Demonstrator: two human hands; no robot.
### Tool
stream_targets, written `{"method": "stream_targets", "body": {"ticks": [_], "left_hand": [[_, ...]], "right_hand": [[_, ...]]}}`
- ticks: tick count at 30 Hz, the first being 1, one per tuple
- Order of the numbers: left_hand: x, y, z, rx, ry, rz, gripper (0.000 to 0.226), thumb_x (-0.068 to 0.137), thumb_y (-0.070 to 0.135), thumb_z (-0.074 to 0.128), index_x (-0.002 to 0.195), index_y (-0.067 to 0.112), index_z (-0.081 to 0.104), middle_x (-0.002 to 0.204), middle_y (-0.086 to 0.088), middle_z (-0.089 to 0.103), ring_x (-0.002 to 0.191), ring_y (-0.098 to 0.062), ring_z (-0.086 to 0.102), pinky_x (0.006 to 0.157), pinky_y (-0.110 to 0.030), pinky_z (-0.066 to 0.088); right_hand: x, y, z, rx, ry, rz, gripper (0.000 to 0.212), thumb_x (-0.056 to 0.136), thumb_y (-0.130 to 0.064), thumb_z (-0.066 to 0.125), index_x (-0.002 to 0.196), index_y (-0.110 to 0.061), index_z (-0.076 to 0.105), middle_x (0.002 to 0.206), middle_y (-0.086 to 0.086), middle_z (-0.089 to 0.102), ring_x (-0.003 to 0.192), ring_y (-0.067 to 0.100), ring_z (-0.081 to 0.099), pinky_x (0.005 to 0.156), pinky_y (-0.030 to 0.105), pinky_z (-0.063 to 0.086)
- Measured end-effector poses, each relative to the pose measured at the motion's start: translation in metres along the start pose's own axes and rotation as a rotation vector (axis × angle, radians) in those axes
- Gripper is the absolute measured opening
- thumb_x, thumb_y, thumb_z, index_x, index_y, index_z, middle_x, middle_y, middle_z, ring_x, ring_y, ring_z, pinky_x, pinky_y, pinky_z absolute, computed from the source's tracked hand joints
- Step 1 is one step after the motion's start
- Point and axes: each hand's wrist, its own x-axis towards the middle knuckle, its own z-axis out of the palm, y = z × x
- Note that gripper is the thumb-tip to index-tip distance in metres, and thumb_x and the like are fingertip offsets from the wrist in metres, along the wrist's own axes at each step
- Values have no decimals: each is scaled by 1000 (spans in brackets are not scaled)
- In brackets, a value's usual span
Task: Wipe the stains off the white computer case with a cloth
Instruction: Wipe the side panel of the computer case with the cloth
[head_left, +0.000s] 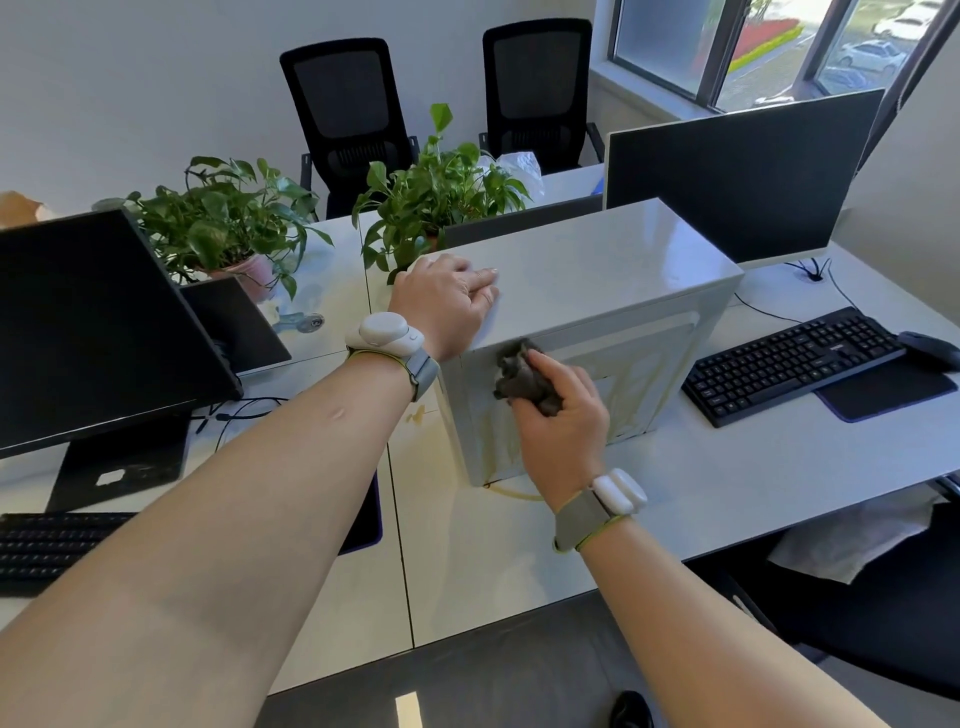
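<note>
White case: the computer case (587, 291) lies on the worktop (519, 561) at the middle of the view, its long axis running from 7 o'clock up to 1 o'clock; the stained side panel faces the person.
Stains: yellowish streaks (631, 384) spread over the side panel, mostly at 3 o'clock and 6 o'clock from the cloth; a yellow ring also marks the worktop just below the case's near corner.
Cloth: a dark grey cloth (522, 376), bunched up, touches the upper left part of the side panel.
Right hand: the right hand (563, 415) grips the cloth, fingers curled round it and pressing it to the panel.
Left hand: the left hand (447, 304) rests on the top of the case at its near left corner, fingers relaxed and laid over the edge, steadying it.
Key relation: most of the streaks lie toward 3 o'clock from the cloth, along the long axis of the panel; the right hand is nearer to them, so a sweep that way looks likely.
Risk: the case may slide if the left hand eases off.
</note>
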Motion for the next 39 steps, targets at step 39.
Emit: {"method": "stream_targets", "body": {"ticks": [39], "left_hand": [[1,1,-1,-16,-12,-16,44,99,59,38,133,47,63,141,11,57,131,-23,45,105,-44,37]], "right_hand": [[-13,24,-9,-73,-74,157,47,82,0,74,125,-19,73,107,-6,64,92,-4,57,84,12,47]]}}
